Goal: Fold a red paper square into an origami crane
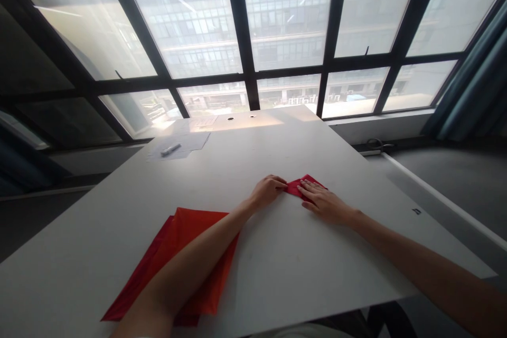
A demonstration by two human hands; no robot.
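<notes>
A small folded piece of red paper [295, 186] lies on the white table [277, 264], a little beyond its middle. My left hand [267, 191] is curled, its fingertips pinching the paper's left edge. My right hand [322, 202] lies flat on the right part of the paper, fingers stretched out and pressing it down. A stack of larger red and orange sheets [190, 259] lies at the near left, partly under my left forearm.
A grey marker [170, 149] rests on pale sheets of paper [180, 145] at the table's far left. Two small round holes [241, 116] sit near the far edge. Large windows stand behind the table. A dark floor lies to the right.
</notes>
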